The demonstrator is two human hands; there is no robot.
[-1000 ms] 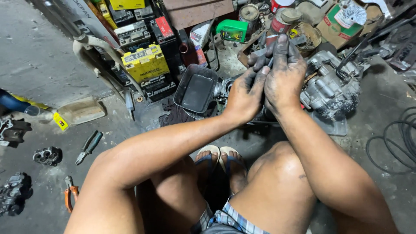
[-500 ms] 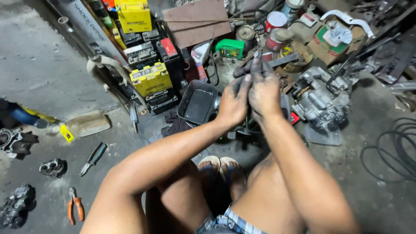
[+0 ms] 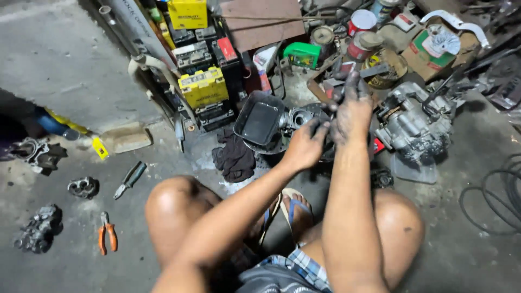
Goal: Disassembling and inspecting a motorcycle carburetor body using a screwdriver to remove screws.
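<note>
the left hand (image 3: 304, 147) curls around a dark round metal part (image 3: 304, 116), just past the knees at 12 o'clock. the greasy right hand (image 3: 351, 111) is half open beside it; i cannot tell if it holds anything. greasy fingers could slip. the concrete floor (image 3: 65, 70) is crowded: pliers (image 3: 107, 232) at 9 o'clock, batteries (image 3: 203, 87) at 11.

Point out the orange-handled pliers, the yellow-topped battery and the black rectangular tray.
Orange-handled pliers (image 3: 107, 234): head view, on the handles.
Yellow-topped battery (image 3: 204, 87): head view, on its yellow front face.
Black rectangular tray (image 3: 259, 121): head view, on its inner floor.
</note>
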